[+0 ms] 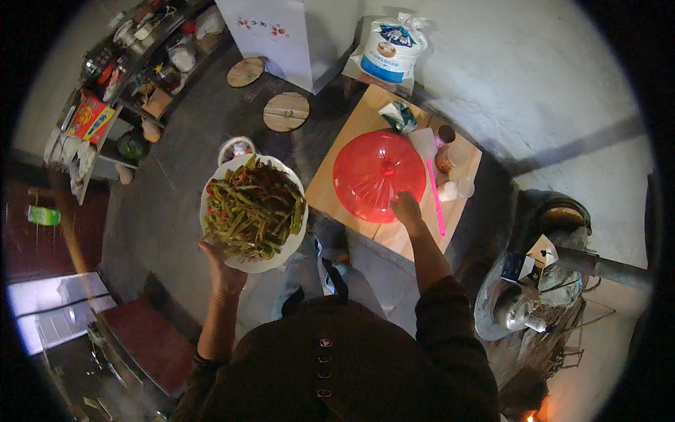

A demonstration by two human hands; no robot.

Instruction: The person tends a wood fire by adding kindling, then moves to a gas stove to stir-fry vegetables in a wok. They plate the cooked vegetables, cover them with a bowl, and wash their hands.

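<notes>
My left hand (227,269) supports a white scalloped-rim plate (211,176) from its lower left edge, above the floor. Cooked green beans (253,208) with bits of red pepper are heaped on that plate. On the low wooden table (337,205) sits a round translucent red plastic cover (364,163) with a small knob at its middle. My right hand (407,211) is over the cover's near right part with its fingers bent; whether they grip it cannot be made out. Right of the cover lies a bright pink-handled fly swatter (436,195).
Several jars (451,158) and a green-and-white packet (399,116) are on the table. Behind stands a white printed sack (393,50). Two round wooden stool tops (286,112) are beyond the plate. A cluttered shelf (113,100) is at left, a stove with a pipe (606,269) at right.
</notes>
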